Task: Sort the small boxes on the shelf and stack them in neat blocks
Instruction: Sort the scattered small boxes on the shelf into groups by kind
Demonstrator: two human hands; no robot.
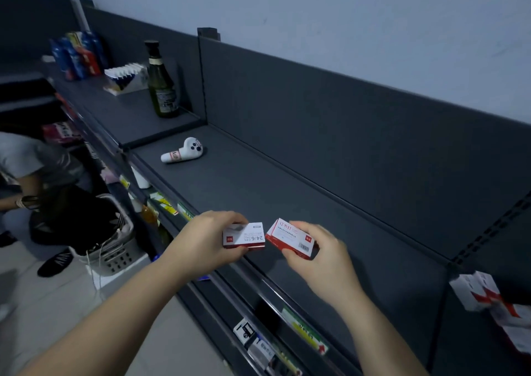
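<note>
Low in the frame's centre, your left hand point(207, 239) pinches one small box point(244, 235) and your right hand point(314, 249) another box point(290, 237), side by side over the shelf point(258, 174), seemingly for matching before stacking.

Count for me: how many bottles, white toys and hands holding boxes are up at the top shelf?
Green bottle: 1
White toy: 1
Hands holding small boxes: 2, the left hand and the right hand
Total: 4
</note>
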